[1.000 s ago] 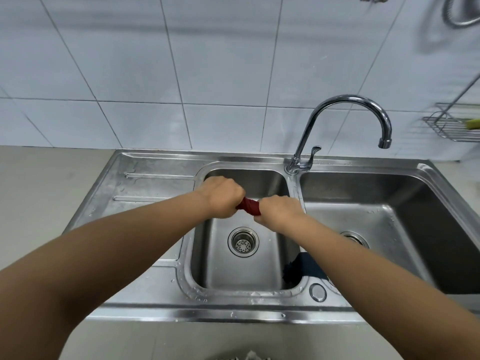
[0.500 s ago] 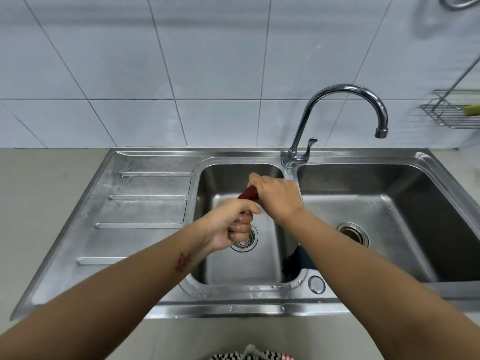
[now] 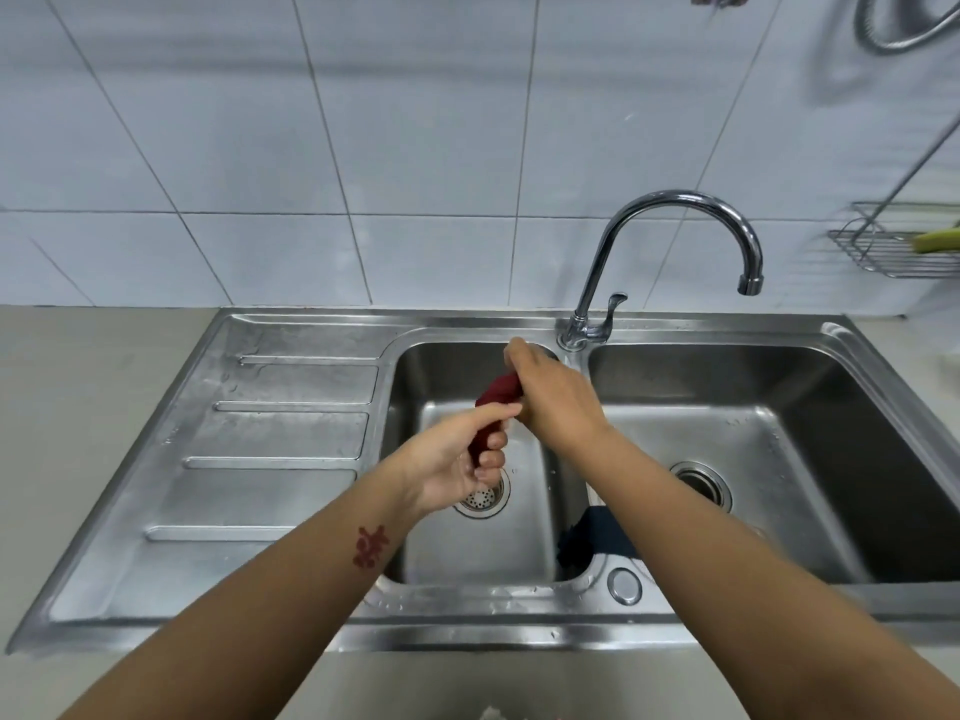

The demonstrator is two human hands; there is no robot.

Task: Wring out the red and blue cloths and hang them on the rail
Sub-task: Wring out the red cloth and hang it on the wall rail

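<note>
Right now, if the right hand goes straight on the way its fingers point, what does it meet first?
Probably the rear wall of the left basin, near the faucet base. The right hand, shut on the red cloth, points there; depth is hard to judge.

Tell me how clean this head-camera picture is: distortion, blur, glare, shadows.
Head view: wide-angle bending curves the tile lines and the sink rim; edges are soft, with the wire rack and both forearms smeared; soft glare streaks the drainboard and the faucet; the blue cloth sits in shadow under the right arm; the red cloth between the left hand and right hand reads fairly sharp.
</note>
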